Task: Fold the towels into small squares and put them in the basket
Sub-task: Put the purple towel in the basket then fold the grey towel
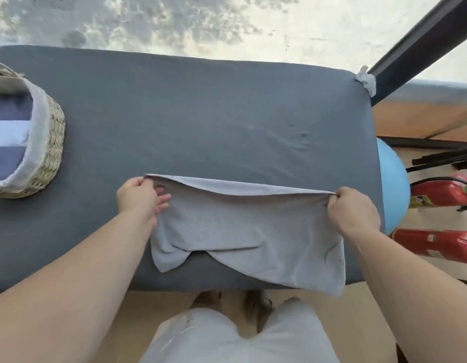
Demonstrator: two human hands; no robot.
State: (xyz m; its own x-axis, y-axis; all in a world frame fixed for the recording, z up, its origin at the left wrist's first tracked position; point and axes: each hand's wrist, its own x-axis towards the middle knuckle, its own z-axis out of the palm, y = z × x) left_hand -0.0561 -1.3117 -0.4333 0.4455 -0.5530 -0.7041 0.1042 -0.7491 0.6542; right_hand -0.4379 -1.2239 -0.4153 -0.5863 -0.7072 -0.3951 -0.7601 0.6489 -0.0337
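One pale grey rectangular terry towel (pixel 243 226) is lying near the front of the dark blue cloth-covered table (pixel 201 113), its long axis running left to right and its near right corner overhanging the edge. The left hand (pixel 138 197) is pinching the far left corner, the other fingers loosely spread; the right hand (pixel 354 210), curled, is gripping the far right corner. One lined woven wicker basket (pixel 51 142) is standing at the table's left end, well apart.

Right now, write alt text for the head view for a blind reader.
The left hand and right hand pinch the far corners of a grey towel on a blue-covered table, its near right corner hanging over the front. A woven basket at the left holds folded towels.
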